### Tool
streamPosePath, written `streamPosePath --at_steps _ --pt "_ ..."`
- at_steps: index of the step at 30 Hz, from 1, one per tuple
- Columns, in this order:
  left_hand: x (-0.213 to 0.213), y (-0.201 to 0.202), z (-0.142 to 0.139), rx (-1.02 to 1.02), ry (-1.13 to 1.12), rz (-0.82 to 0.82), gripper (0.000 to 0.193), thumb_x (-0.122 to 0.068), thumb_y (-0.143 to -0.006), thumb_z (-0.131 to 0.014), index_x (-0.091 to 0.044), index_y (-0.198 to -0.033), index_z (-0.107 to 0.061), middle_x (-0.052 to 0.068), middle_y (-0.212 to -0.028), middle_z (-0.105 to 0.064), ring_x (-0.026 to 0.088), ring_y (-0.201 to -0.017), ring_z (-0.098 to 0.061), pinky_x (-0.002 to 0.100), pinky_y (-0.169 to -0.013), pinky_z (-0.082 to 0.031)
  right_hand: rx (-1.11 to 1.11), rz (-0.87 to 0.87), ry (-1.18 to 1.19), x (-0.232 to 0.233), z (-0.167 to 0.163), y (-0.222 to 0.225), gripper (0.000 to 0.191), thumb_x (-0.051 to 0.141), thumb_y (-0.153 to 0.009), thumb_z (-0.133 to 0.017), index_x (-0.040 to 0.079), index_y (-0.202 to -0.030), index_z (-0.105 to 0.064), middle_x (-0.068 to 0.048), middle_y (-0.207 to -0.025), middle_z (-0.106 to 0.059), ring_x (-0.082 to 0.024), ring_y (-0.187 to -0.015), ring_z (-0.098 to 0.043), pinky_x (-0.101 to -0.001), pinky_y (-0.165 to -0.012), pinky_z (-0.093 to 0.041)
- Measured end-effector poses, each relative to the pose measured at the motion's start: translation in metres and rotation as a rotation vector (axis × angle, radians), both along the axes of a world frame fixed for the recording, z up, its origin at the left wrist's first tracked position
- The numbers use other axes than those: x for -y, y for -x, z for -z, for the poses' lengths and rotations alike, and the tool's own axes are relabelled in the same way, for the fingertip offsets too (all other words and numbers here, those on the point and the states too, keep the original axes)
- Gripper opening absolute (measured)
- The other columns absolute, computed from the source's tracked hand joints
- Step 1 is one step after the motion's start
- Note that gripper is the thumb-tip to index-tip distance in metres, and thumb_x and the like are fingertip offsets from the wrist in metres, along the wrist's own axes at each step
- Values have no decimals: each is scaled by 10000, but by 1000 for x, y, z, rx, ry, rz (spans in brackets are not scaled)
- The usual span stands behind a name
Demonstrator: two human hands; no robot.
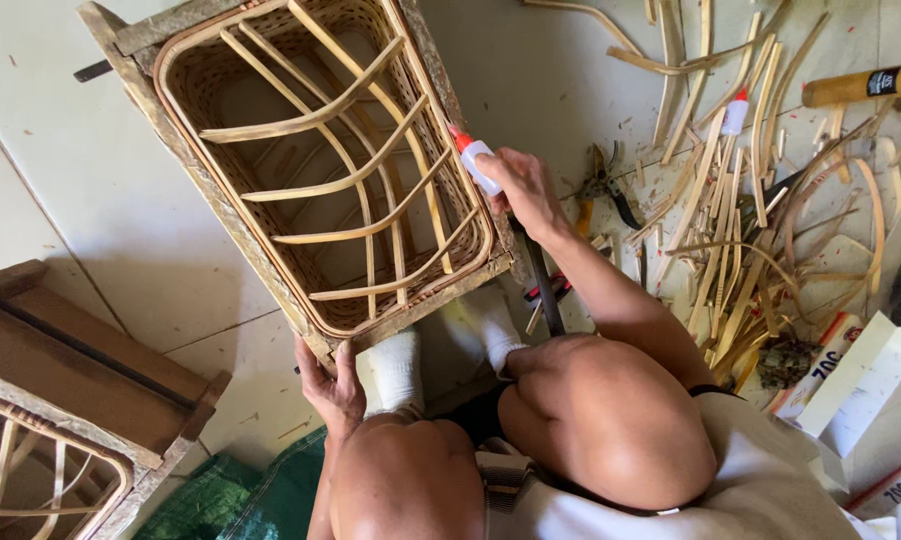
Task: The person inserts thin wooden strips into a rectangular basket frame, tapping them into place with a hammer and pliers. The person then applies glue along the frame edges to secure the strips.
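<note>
The rectangular woven rattan basket frame with curved cane ribs point(321, 170) lies on the pale tiled floor point(91, 200) before your knees; your left hand point(331, 385) grips its near corner; your right hand point(526, 190) holds a small white glue bottle with a red tip point(474, 160) against its right rim; loose cane strips point(731, 230) lie scattered well to the right

A pale tiled floor point(101, 200) carries everything. A rattan basket frame point(321, 170) sits far centre, a second wooden frame point(61, 400) near left. To the right lie scattered cane strips point(741, 230), pliers point(601, 195), a small glue bottle point(736, 112) and white boxes point(871, 380)
</note>
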State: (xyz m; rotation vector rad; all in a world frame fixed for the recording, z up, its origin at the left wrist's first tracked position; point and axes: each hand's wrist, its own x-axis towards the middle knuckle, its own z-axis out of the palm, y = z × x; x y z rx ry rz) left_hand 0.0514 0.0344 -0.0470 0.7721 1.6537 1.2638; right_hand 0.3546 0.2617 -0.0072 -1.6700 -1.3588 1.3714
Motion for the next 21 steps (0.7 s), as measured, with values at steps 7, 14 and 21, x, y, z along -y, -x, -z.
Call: streamPosePath --at_steps 7,14,21 --pt "0 1 2 -1 -31 7 616 -11 -1029 -623 -17 -1594 -378 117 -1416 -598 168 -1236 -577 298 -1075 -478 -21 6 1 8 -5 -1 542 580 -930 -585 46 -978 -665 -33 -690 -620 -76 -488 -603 -224 -400 -533" --pt "4 -1 5 42 -85 -2 586 -14 -1060 -614 -2 -1596 -377 109 -1437 -579 175 -1266 -564 300 -1105 -468 13 -18 42 72 -10 -24 533 564 -981 -603 35 -965 -669 -63 -716 -637 -87 -538 -607 -225 -486 -539" --pt "2 -1 3 105 -34 -25 596 -36 -1048 -629 -5 -1590 -381 94 -1399 -595 157 -1226 -583 294 -1068 -497 59 77 69 70 -3 -15 446 470 -941 -634 30 -880 -672 -50 -682 -646 -89 -513 -619 -249 -438 -533"
